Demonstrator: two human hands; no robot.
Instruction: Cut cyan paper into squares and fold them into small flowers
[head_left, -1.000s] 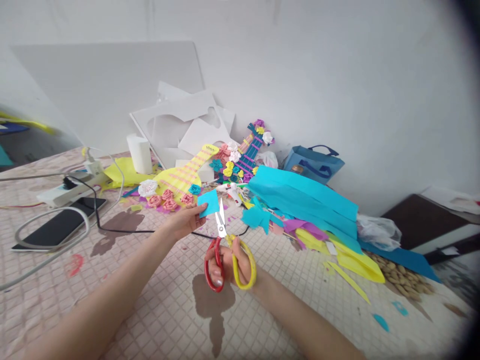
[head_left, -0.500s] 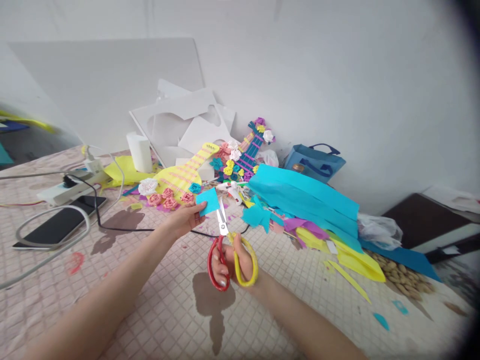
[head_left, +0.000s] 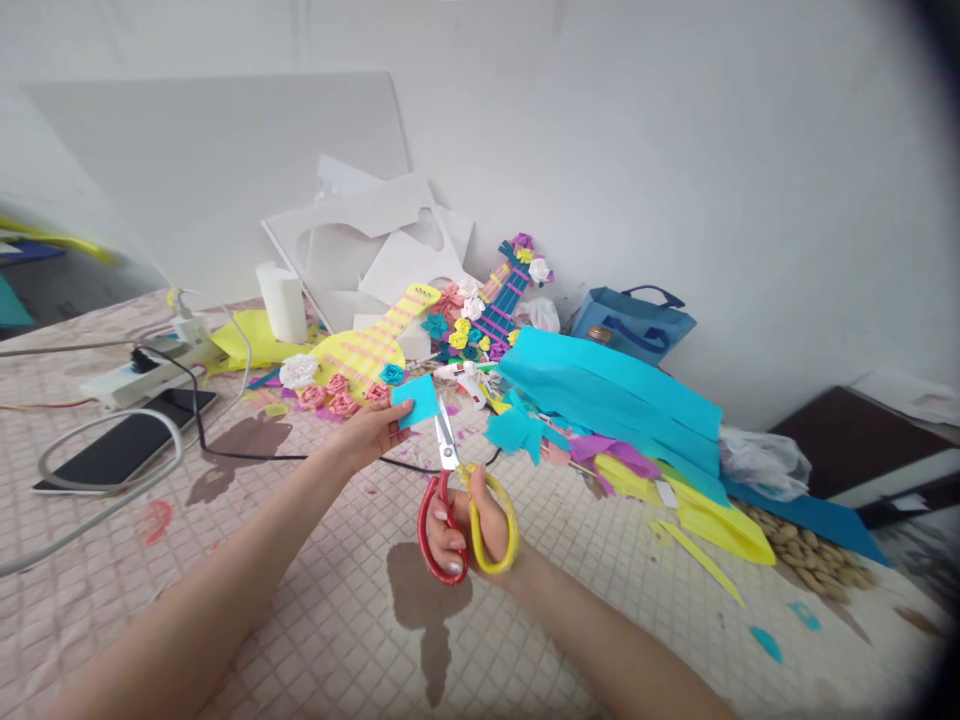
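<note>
My left hand pinches a small turquoise paper square by its lower left edge and holds it above the tiled surface. My right hand grips scissors with one red and one yellow handle loop, fingers through the loops. The steel blades point up and away, their tips right beside the right edge of the paper square. The blades look nearly closed.
Behind lie two paper guitars with flowers, a glue gun, white cut-out boards, a white roll. Turquoise, yellow and purple sheets pile at the right with a blue bag. A phone, power strip and cables lie left.
The scissors and my right hand have shifted slightly right and towards me. The blades have closed in against the paper's right edge. My left hand keeps the square almost still.
</note>
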